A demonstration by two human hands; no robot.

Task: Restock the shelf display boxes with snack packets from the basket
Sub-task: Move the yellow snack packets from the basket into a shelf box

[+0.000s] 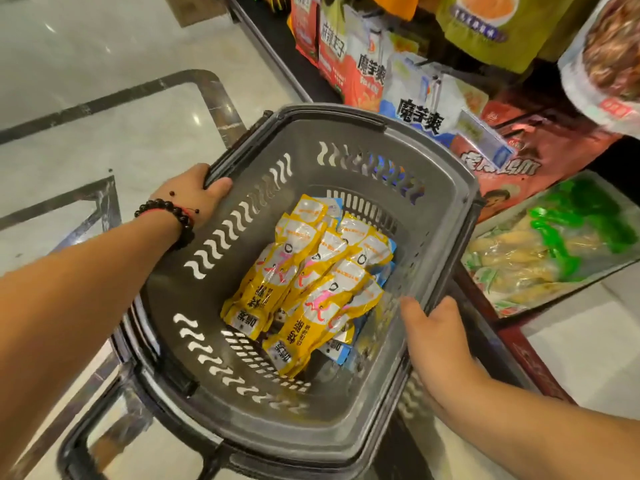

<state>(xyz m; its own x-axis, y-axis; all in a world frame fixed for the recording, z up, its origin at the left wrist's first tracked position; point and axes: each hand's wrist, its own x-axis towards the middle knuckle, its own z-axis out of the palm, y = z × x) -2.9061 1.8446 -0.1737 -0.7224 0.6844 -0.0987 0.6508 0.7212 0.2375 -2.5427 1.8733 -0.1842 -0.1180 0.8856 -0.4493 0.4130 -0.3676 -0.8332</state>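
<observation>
At centre: grey basket | left hand grip clasps rim at 9 o'clock, right hand at 4 | yellow snack packets piled inside | keep level, set down near shelf display boxes at 3 o'clock.

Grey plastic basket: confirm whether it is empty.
No, a pile of yellow snack packets lies on the floor of the grey plastic basket.

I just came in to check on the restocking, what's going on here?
A person holds a grey basket by its rim, left hand on the far-left edge, right hand on the near-right edge. A pile of yellow snack packets lies inside. The shelf of snacks is on the right; no packet has been picked up yet.
</observation>
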